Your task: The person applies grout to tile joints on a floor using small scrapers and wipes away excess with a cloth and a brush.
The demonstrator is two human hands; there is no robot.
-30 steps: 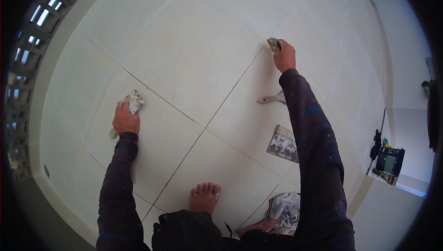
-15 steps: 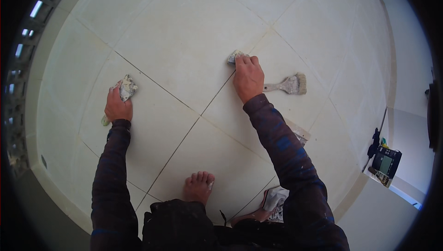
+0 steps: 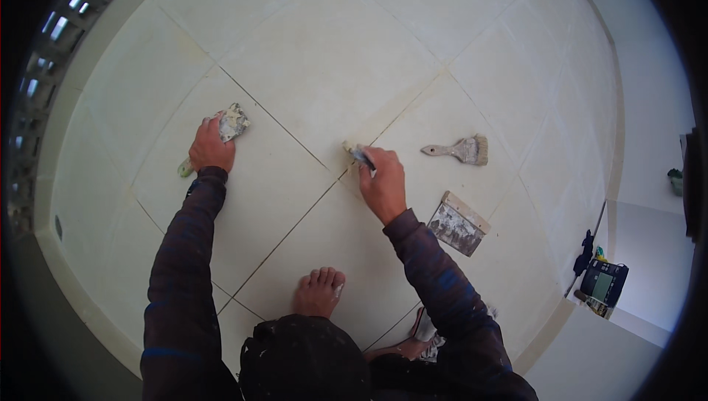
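Pinching fingers, right hand: small paste-smeared, dark-edged scraper near dark tile joint | left hand fingers curled round paste-caked, green-handled metal scraper | cream tiled floor, right side: flat pale-bristled brush, wide wood-edged metal blade

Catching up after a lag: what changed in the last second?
The right hand drew its filler-smeared blade nearer and leftward along the tile joint, almost to the crossing; the joint behind turned pale. No grip changed. The left hand with its green-handled scraper, the paintbrush and wide scraper stayed put.
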